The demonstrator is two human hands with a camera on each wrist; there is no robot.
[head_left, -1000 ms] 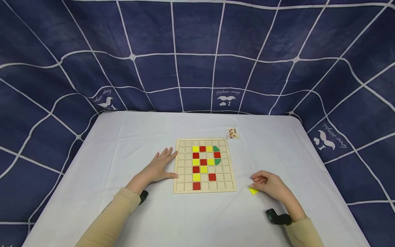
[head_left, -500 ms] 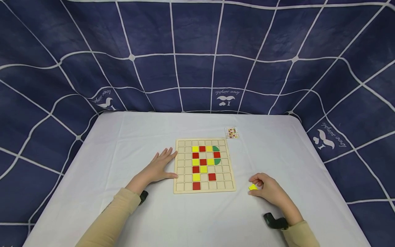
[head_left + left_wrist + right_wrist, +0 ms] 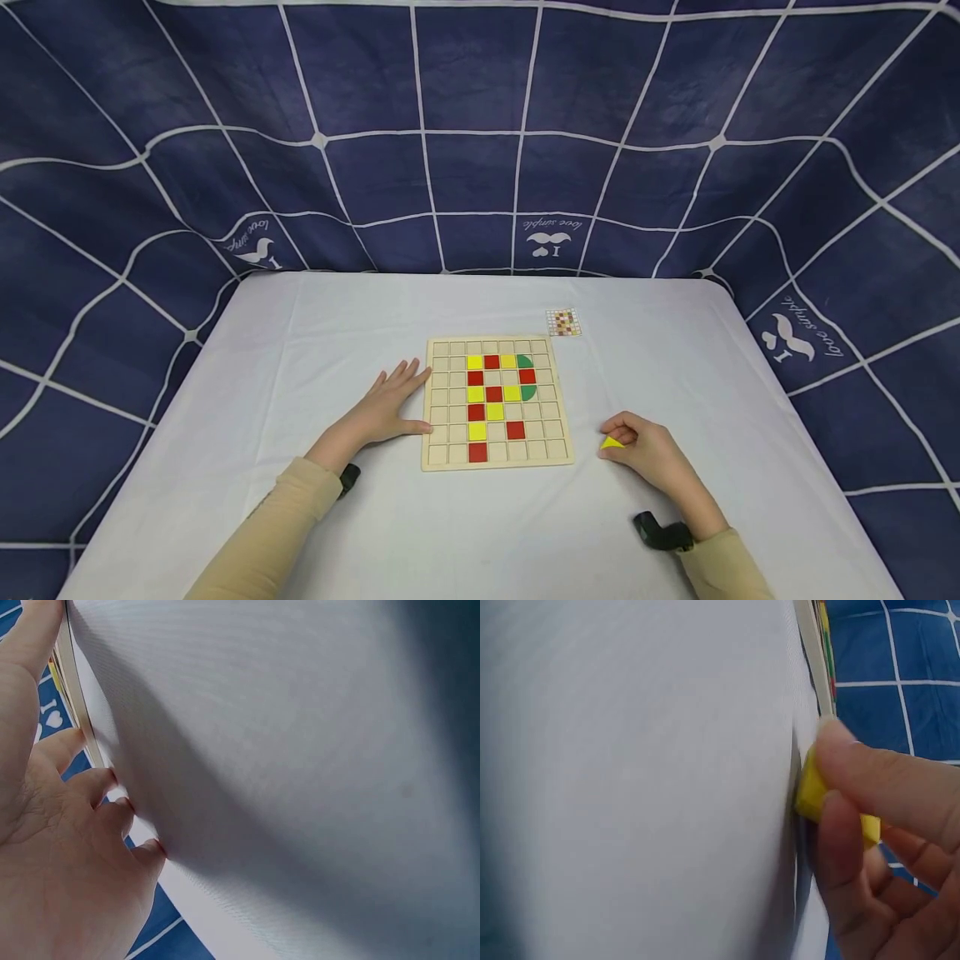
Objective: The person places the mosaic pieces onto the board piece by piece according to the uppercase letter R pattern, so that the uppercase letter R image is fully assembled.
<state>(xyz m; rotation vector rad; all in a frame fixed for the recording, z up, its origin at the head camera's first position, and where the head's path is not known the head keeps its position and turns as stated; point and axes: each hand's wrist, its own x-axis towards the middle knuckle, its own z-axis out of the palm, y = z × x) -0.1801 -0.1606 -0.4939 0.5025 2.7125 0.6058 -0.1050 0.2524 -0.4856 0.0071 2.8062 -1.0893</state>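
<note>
On the white bench [image 3: 300,350], a wooden grid board [image 3: 498,404] holds red, yellow and green tiles. Left hand [image 3: 382,408] rests flat, grip released, touching the board's edge. Right hand [image 3: 648,454], just beside the board, pinches a yellow tile [image 3: 611,443].

The left hand [image 3: 382,408] lies flat, palm down, fingers straight and spread toward 1 o'clock, thumb pointing to 3 o'clock. The right hand [image 3: 648,454] sits at 4 o'clock from it, its fingers curled in a pinch. Both forearms wear tan sleeves [image 3: 262,542] and black wrist devices [image 3: 660,532].
</note>
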